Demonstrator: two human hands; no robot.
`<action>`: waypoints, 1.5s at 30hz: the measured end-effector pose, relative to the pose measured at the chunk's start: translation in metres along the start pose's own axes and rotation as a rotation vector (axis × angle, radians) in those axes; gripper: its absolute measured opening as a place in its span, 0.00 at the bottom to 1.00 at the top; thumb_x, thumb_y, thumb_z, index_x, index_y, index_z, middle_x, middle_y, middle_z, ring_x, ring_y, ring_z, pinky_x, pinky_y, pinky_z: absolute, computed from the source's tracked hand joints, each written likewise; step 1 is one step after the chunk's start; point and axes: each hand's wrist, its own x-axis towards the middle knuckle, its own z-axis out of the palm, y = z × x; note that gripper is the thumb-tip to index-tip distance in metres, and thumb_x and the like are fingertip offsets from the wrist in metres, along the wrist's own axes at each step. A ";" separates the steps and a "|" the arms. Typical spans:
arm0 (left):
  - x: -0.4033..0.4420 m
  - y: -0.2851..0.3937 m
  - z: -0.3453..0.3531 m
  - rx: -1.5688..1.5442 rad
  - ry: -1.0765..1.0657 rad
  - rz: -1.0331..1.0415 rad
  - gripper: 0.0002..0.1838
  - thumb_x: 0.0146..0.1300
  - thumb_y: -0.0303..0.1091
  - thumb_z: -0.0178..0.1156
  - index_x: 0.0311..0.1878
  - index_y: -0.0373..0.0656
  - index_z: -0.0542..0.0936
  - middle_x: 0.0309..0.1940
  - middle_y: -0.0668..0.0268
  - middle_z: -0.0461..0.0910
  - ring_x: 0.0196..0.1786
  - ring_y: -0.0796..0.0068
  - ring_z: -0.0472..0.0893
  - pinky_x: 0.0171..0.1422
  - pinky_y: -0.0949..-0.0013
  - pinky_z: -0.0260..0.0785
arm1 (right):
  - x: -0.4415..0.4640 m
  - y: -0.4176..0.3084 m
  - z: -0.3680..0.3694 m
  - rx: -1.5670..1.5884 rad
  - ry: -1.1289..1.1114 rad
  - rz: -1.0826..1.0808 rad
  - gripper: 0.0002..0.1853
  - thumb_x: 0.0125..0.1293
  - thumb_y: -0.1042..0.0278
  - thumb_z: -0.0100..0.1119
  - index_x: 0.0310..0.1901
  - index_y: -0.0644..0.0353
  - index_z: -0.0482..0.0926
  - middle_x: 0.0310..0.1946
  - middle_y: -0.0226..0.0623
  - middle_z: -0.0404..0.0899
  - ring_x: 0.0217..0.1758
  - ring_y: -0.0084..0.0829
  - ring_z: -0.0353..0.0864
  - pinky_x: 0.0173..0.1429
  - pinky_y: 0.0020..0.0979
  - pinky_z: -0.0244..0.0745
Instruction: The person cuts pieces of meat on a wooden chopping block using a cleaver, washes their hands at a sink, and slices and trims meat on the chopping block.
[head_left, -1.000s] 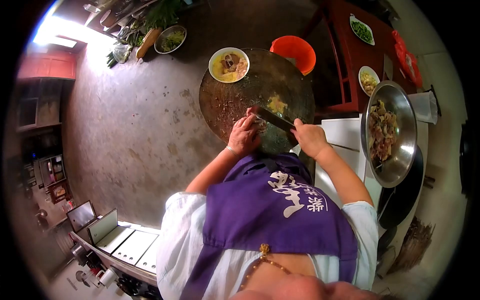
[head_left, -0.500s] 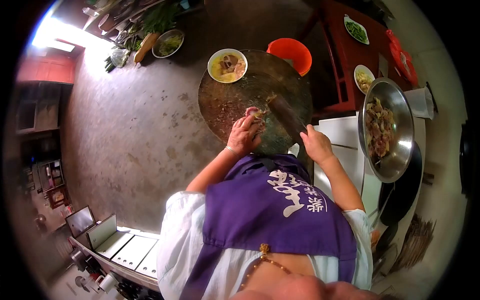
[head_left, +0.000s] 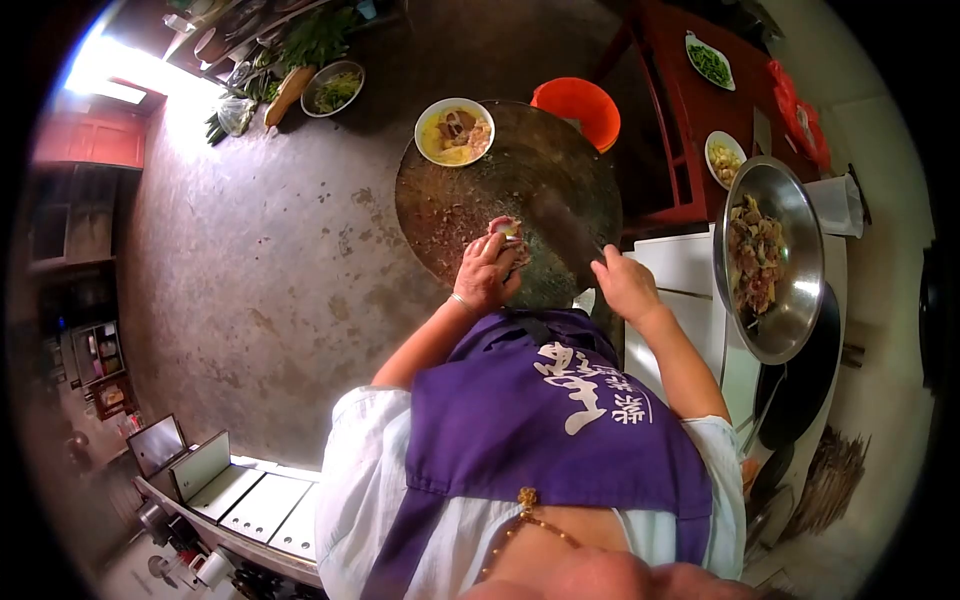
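Fingers of the left hand, just above the centre of the frame, are bent close together and press a piece of raw meat onto the round chopping block. Fingers of the right hand, right of centre, are closed around the handle of a cleaver, whose motion-blurred blade points to the upper left, apart from the meat. The exact grip on the handle cannot be told.

For clean cutting, the left fingertips are best curled back from the blade's line, with the meat pinned flat and the stroke landing on its exposed end. A firm grip and a blade square to the wood should limit slipping; fragments strewn over the block could unsettle the piece.

On the block's far edge, toward the top of the frame, stands a white bowl of yellowish and brown pieces; just beside the block is a red bucket. At right, a steel bowl contains chopped pieces. In the upper right, a red counter bears a plate of chopped greens and a dish of pale pieces.
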 end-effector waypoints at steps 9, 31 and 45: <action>0.000 -0.004 0.001 0.030 0.003 0.018 0.21 0.41 0.35 0.64 0.43 0.43 0.79 0.48 0.57 0.71 0.52 0.57 0.73 0.56 0.57 0.66 | 0.016 0.007 -0.007 0.015 -0.006 0.098 0.16 0.66 0.56 0.52 0.41 0.64 0.72 0.34 0.56 0.79 0.41 0.57 0.78 0.45 0.51 0.71; 0.089 0.036 0.059 0.243 -0.197 -0.606 0.32 0.43 0.34 0.65 0.54 0.36 0.69 0.49 0.46 0.69 0.55 0.45 0.71 0.57 0.52 0.66 | 0.030 0.103 0.042 1.199 -0.143 0.293 0.11 0.70 0.63 0.53 0.40 0.62 0.68 0.14 0.32 0.68 0.11 0.24 0.66 0.16 0.29 0.64; 0.099 0.027 0.049 0.060 -0.145 -0.622 0.31 0.42 0.31 0.70 0.52 0.38 0.70 0.48 0.45 0.70 0.50 0.45 0.74 0.55 0.54 0.70 | 0.059 0.103 0.034 1.144 -0.203 0.215 0.14 0.70 0.61 0.54 0.34 0.63 0.66 0.12 0.32 0.67 0.11 0.23 0.65 0.16 0.29 0.62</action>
